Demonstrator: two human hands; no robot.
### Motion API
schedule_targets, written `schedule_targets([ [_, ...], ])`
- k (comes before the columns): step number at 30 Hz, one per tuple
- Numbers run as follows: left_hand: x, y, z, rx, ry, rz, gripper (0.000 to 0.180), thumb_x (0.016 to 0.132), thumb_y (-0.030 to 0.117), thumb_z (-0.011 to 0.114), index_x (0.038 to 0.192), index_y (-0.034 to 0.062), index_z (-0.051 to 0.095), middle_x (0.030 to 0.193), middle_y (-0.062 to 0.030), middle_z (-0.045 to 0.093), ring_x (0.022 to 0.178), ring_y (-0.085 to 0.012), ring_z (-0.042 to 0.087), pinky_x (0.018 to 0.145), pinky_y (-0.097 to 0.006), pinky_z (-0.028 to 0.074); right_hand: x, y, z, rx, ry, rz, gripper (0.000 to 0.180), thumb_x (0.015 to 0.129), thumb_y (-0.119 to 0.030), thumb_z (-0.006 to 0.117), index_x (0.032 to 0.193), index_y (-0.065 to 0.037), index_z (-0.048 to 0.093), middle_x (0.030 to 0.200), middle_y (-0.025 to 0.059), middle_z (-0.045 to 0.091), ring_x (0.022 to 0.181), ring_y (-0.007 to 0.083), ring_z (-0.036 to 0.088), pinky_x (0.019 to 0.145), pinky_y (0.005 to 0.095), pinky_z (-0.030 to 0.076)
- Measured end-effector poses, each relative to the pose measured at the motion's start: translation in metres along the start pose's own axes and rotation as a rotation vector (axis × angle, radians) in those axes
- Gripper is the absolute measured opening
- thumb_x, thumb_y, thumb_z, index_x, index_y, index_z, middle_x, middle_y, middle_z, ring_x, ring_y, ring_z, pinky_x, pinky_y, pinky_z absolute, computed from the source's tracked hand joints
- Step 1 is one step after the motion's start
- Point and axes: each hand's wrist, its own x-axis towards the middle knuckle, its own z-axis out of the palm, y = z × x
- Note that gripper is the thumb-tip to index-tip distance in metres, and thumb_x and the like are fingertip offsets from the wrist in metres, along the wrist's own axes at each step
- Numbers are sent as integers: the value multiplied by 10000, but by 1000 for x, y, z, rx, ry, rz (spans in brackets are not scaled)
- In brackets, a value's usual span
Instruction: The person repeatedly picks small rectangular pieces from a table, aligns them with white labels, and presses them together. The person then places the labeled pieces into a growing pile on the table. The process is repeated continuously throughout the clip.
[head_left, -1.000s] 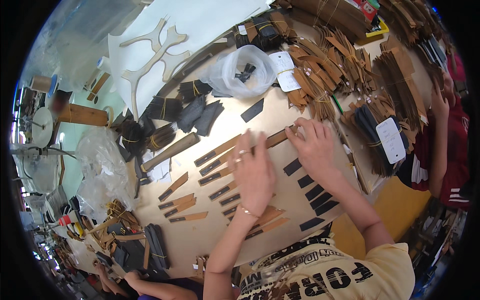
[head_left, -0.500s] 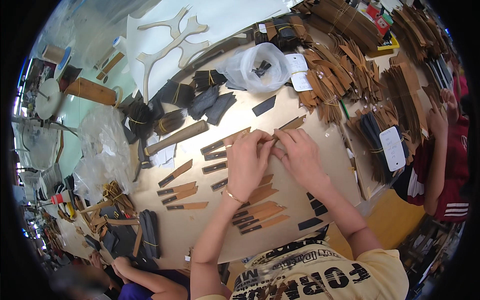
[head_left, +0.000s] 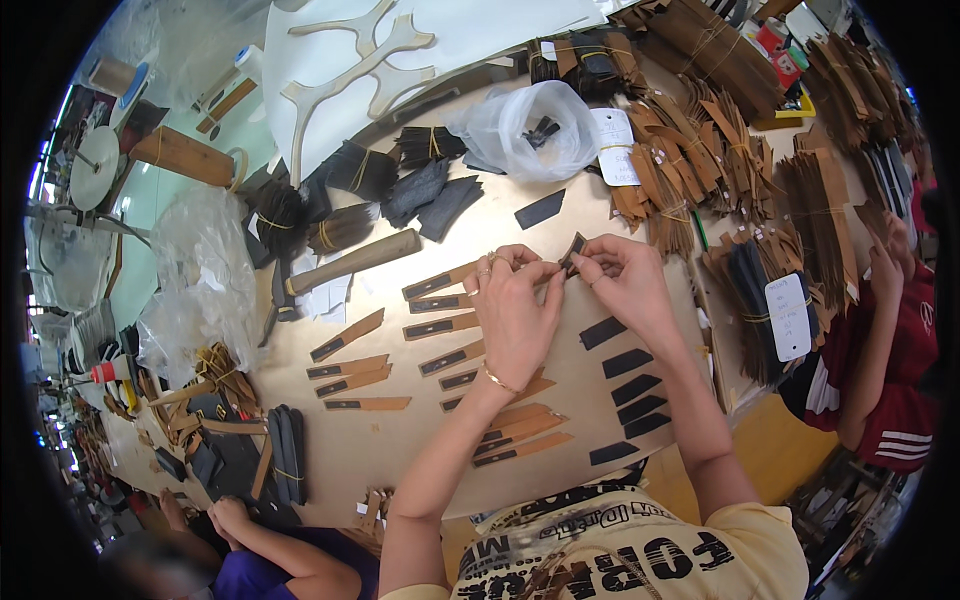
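Note:
In the middle of the worktable both my hands meet at a small brown leather strip with a dark face (head_left: 573,250). My right hand (head_left: 632,285) pinches it between thumb and fingers. My left hand (head_left: 520,312) has its thumb and fingertips closed at the strip's lower end. Around and under my left forearm lie several brown leather strips (head_left: 345,383), each with a black patch at one end. A row of loose black pieces (head_left: 637,387) lies beside my right forearm. Another black piece (head_left: 541,209) lies beyond my hands.
A wooden-handled hammer (head_left: 355,262) lies left of my hands. Behind are bundled black pieces (head_left: 362,172) and a clear plastic bag (head_left: 535,135). Tied brown leather bundles (head_left: 680,150) fill the far right. Co-workers' arms (head_left: 880,330) show at the right edge and lower left.
The held strip has turned from slanting up-right to more upright, and my fingers have shifted along it. My right hand has moved slightly right, uncovering more black pieces beside its forearm.

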Motion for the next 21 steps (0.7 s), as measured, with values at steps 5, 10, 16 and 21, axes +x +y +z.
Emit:
schedule_targets([
  [5,1,1,2,53,3,-67,93,770,204,767,798,115,761,943,-46,613,978,-236,530,867,-385,334,2,5,3,44,29,-11,170,883,-100,694,915,68,687,740,76,705,646,80,639,602,232,519],
  [10,1,5,5,120,67,-48,69,739,213,772,762,152,749,940,-36,614,971,-236,534,875,-390,326,1,13,0,152,33,-7,152,881,-89,691,920,58,690,754,62,697,676,79,636,610,220,506],
  [16,4,7,4,125,7,-77,69,731,223,762,760,164,739,952,-37,622,1025,-274,533,884,-436,354,6,23,1,92,163,-54,141,857,-65,684,920,61,685,784,67,700,720,98,641,654,241,513],
  [21,3,-5,-4,139,43,10,99,780,222,734,840,144,732,995,-56,642,1052,-255,547,919,-431,338,10,28,-3,207,110,-25,126,904,-64,639,939,57,645,798,64,690,715,99,661,665,225,531],
])
